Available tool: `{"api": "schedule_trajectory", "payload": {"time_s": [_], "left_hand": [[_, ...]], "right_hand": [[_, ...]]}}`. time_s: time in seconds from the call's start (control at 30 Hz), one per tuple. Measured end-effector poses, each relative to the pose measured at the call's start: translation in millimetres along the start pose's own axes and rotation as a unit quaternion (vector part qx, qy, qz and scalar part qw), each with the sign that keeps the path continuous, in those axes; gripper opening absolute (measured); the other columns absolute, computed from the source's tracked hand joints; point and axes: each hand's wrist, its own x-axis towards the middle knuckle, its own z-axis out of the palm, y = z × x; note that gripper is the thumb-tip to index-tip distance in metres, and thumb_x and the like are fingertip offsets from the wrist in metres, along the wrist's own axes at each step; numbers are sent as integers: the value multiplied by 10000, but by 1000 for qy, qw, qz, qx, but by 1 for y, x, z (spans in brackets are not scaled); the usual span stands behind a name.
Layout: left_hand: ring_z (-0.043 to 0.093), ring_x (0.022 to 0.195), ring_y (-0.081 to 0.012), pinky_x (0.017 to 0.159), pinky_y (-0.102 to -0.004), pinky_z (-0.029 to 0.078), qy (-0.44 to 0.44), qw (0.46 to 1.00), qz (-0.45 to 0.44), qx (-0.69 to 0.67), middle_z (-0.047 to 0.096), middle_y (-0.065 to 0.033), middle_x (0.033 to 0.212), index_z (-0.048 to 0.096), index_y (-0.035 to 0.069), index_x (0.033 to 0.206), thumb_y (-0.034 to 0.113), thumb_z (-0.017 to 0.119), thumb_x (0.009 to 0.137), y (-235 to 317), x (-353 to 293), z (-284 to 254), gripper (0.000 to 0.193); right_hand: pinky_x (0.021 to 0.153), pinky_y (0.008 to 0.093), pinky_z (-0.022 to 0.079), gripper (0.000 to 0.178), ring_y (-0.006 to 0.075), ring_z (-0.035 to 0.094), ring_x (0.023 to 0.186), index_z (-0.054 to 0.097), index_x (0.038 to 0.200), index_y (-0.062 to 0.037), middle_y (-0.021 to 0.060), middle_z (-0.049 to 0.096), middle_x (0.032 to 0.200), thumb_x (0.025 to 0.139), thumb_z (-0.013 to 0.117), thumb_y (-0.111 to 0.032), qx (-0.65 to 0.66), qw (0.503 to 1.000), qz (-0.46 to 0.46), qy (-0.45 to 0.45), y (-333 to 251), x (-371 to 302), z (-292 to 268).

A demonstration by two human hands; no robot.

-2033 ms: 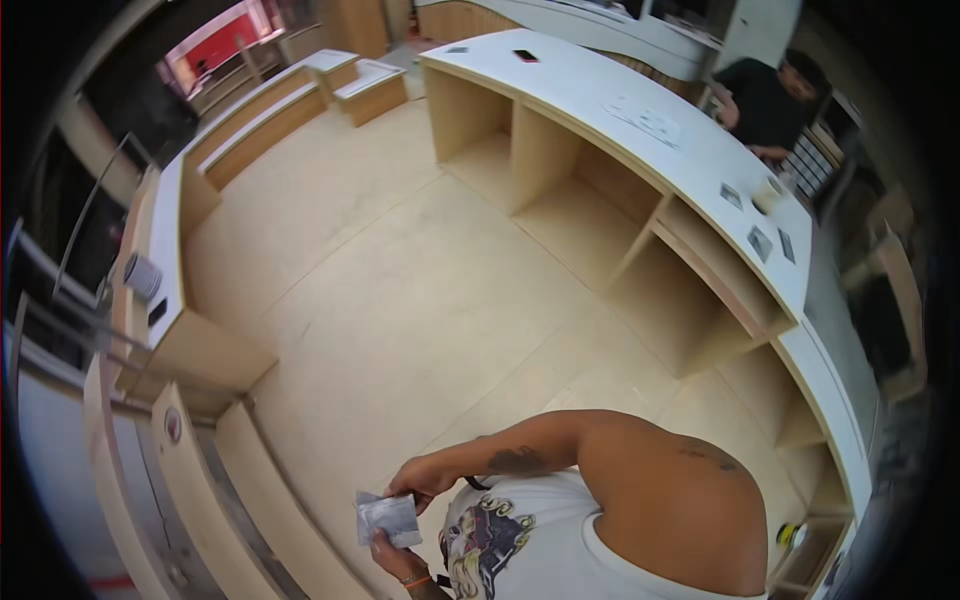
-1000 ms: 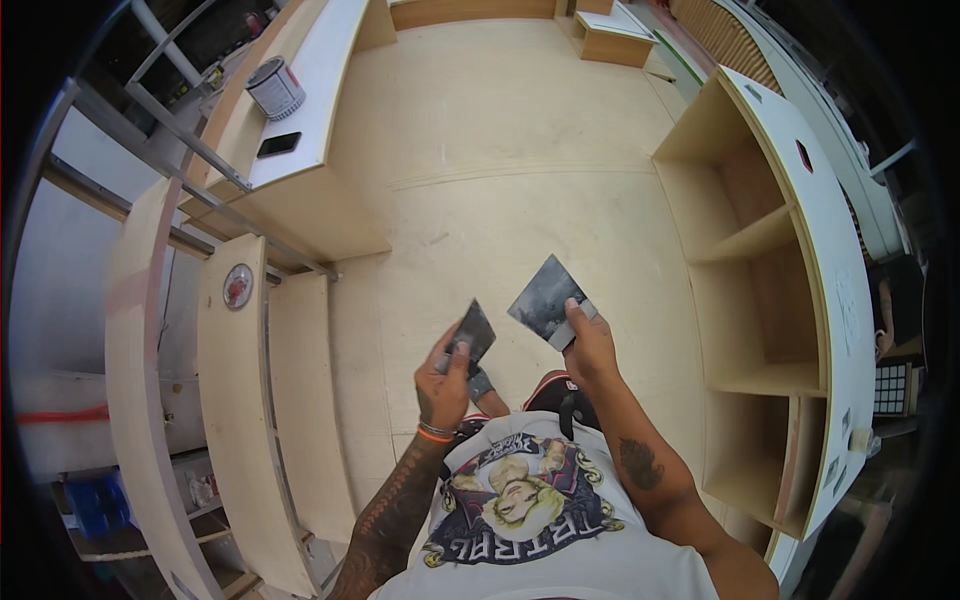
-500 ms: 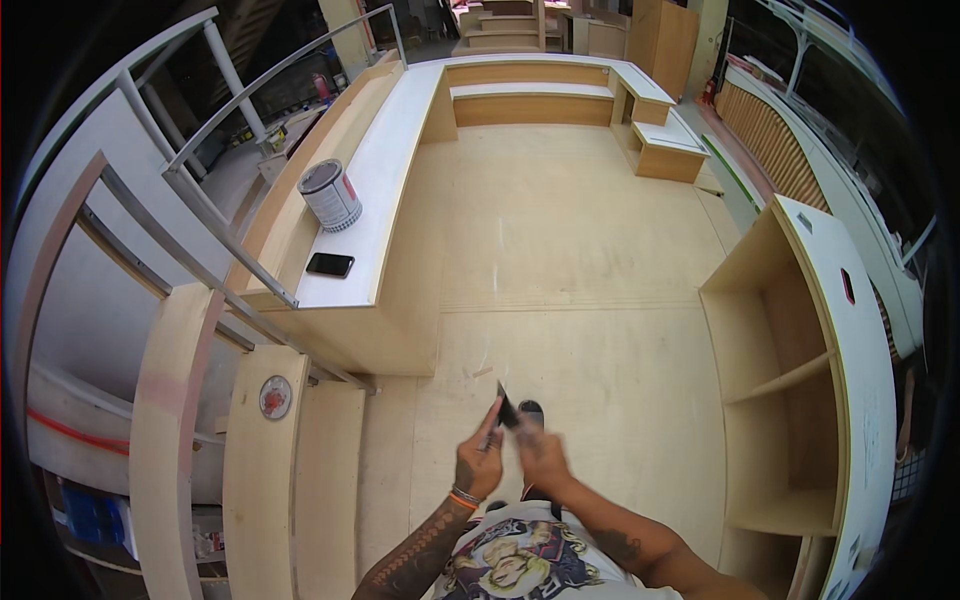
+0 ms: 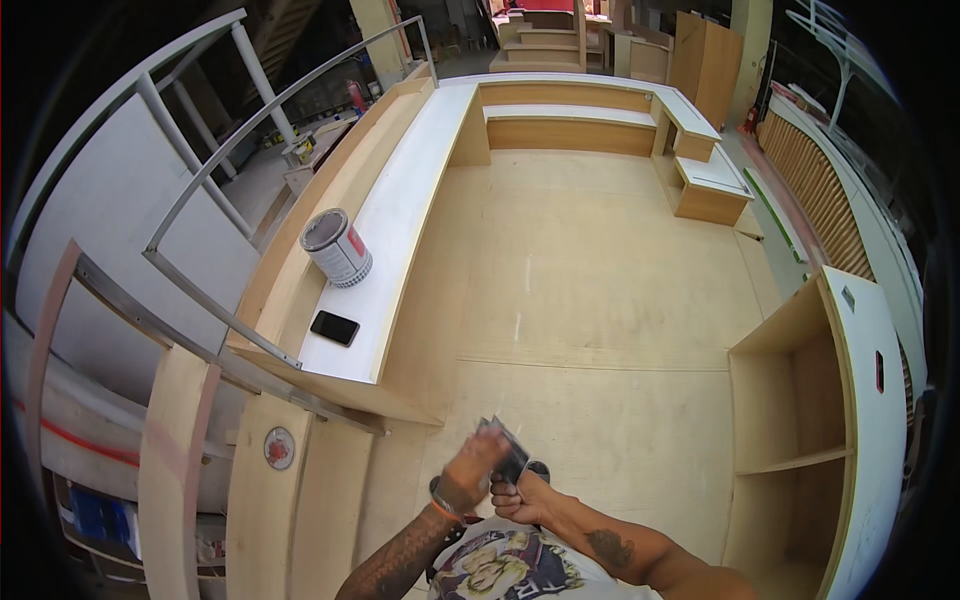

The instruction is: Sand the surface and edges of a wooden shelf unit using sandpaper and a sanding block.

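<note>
Right grip holds a dark flat blade; left grip sits close beside it, its hold indeterminate through blur. Can and phone rest on the desk.

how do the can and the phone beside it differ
The can stands upright, while the phone lies flat. The can is round and tall; the phone is a thin rectangle with rounded corners. The can is mostly grey with a red patch on its side; the phone is black. Both rest on the white counter.
</note>
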Motion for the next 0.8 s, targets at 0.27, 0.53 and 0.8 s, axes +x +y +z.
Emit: {"api": "schedule_trajectory", "payload": {"time_s": [0.27,0.53,0.8], "left_hand": [[587,1240,-349,1093,-533,384,-21,991,132,-10,647,-172,1269,667,66,1204,3,590,852,-2,41,-18,366],[633,1167,-315,971,-322,475,149,935,-289,-141,634,-203,1282,569,-15,1326,18,520,966,-81,62,17,364],[602,1217,-280,964,-323,472,113,945,-208,-224,559,-207,1388,471,-19,1418,39,503,988,10,92,61,434]], "right_hand": [[361,216,241,252,70,293,394,550,863,-103,-62,338,504,1014,462,-283,105,991,-21,-86,-67,8,-27],[556,273,450,236,151,561,646,582,1042,-146,32,585,774,955,649,-355,75,967,-237,60,-80,8,-28],[722,280,496,218,111,594,791,602,1034,-42,33,639,886,973,639,-248,-111,809,-559,142,-100,-7,22]]}}
